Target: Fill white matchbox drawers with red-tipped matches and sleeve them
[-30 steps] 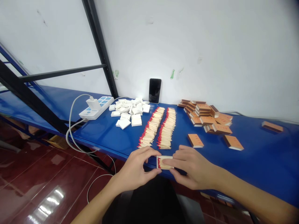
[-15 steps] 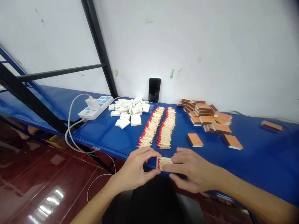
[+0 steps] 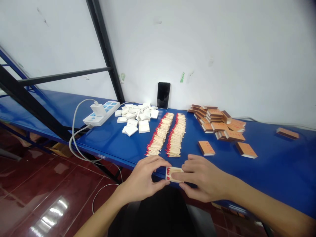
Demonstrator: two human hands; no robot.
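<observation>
Left hand (image 3: 147, 176): curved like a C, thumb and fingers pinching the left end of a small white tray (image 3: 166, 175) at the bench's front edge.
Right hand (image 3: 201, 179): index finger laid on the red-headed matches (image 3: 175, 170) inside the tray, other fingers curled; whether it grips the tray's right end, I cannot tell.
Forearms: angled in from lower left and lower right.
Match rows (image 3: 176, 135): two, side by side, just beyond the hands, heads leftward.
White pieces (image 3: 138, 113): flat, heaped behind and left of the rows.
Orange boxes (image 3: 218, 126): piled to the right, three lying apart.
Bench (image 3: 266, 168): glossy blue.
Phone (image 3: 163, 95): dark-screened, propped against a scuffed white wall (image 3: 209, 39).
Power strip (image 3: 102, 115): white, plug inserted, near a black metal post (image 3: 105, 49).
Floor (image 3: 32, 184): shiny dark-red tiles.
</observation>
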